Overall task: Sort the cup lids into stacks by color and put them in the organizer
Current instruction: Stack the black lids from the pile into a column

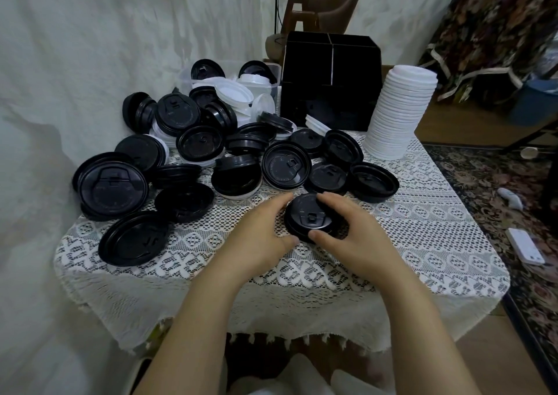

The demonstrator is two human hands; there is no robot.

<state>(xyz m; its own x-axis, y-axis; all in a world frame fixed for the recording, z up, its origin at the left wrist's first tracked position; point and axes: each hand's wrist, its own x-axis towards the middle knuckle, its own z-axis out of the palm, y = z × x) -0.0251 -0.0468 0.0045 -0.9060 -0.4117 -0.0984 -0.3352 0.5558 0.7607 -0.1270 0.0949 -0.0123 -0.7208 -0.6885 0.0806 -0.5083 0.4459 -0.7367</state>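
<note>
A small stack of black lids (308, 216) sits on the lace tablecloth in front of me. My left hand (259, 231) curls round its left side and my right hand (350, 228) curls round its right side, thumbs at the near rim. Several loose black lids (285, 165) lie scattered behind and to the left, mixed with white lids (234, 94) farther back. A tall stack of white lids (398, 111) stands at the back right. The black organizer (329, 80) stands at the back, its inside hidden from here.
A clear plastic tub (187, 76) with lids sits left of the organizer. The small table's lace cloth (422, 228) has bare room at the front and right. A wall runs along the left; patterned carpet, a white phone (525, 245) and a chair lie beyond.
</note>
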